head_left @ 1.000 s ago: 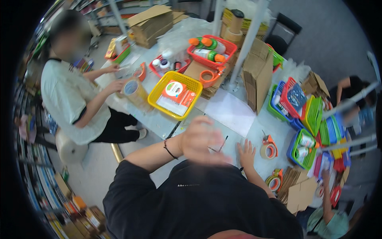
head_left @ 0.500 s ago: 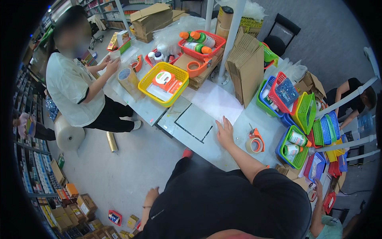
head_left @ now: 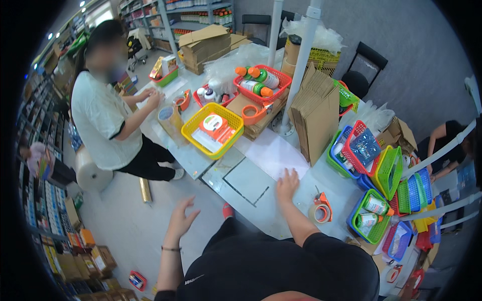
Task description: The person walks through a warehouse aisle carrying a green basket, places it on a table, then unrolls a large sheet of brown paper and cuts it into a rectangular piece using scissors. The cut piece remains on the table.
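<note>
My right hand (head_left: 287,185) rests with fingers spread on the table (head_left: 251,220), its fingertips at the near edge of a white paper sheet (head_left: 277,153). It holds nothing. In the air over the floor, left of the table edge, my left hand (head_left: 182,218) is raised, empty, its fingers apart. Just right of my right forearm lies an orange tape dispenser (head_left: 320,208) with a roll of tape. Beyond the black lines marked on the tabletop stands a yellow basket (head_left: 213,131) with an orange-and-white box (head_left: 217,128) inside.
Folded cardboard (head_left: 317,115) stands by a white post (head_left: 301,70). A red basket (head_left: 262,84) of orange-capped bottles sits farther back. Stacked coloured baskets (head_left: 386,165) crowd the right side. A co-worker (head_left: 103,120) in a white shirt stands at the table's left, hands together.
My left hand has risen from beside my body to near the table's left edge. My right hand stays on the table, now touching the paper's near edge. My view has shifted slightly.
</note>
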`<state>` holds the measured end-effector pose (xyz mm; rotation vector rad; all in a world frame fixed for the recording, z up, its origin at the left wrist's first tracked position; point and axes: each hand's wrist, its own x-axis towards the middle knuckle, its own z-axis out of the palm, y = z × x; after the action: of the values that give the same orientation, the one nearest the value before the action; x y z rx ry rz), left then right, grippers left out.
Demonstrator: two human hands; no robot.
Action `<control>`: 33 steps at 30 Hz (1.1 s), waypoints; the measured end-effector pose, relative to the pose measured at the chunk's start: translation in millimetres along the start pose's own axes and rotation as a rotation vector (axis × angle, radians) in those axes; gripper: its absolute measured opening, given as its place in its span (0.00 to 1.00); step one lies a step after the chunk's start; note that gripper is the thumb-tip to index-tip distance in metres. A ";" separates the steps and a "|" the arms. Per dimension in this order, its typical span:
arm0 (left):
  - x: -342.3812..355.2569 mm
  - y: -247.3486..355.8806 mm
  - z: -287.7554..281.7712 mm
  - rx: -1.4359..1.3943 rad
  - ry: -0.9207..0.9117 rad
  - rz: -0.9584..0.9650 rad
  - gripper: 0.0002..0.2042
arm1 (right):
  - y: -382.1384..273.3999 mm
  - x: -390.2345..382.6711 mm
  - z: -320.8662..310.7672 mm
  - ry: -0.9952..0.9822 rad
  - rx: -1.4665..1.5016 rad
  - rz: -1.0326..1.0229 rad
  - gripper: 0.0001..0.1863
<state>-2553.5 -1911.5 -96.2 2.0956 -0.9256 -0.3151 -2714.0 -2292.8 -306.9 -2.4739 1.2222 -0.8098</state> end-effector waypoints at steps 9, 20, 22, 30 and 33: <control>407.3 198.9 38.3 -0.084 0.096 0.664 0.25 | 31.7 10.0 1.6 0.109 -0.227 0.233 0.32; 720.9 323.3 211.3 0.284 0.279 0.469 0.60 | 25.8 22.0 -9.0 0.130 -0.160 0.327 0.34; 733.3 317.7 218.4 0.234 0.245 0.472 0.62 | 28.1 21.7 -6.7 0.153 -0.156 0.304 0.33; 760.4 281.7 184.3 0.249 0.142 0.444 0.52 | 27.9 25.6 -5.2 0.092 -0.173 0.309 0.32; 714.0 260.3 161.0 0.397 0.378 0.625 0.58 | 26.9 26.4 -7.5 0.116 -0.168 0.283 0.32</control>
<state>-2266.2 -2616.0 60.7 1.9725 -1.4163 0.6093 -2722.9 -2330.0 -303.7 -2.3274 1.6985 -0.8111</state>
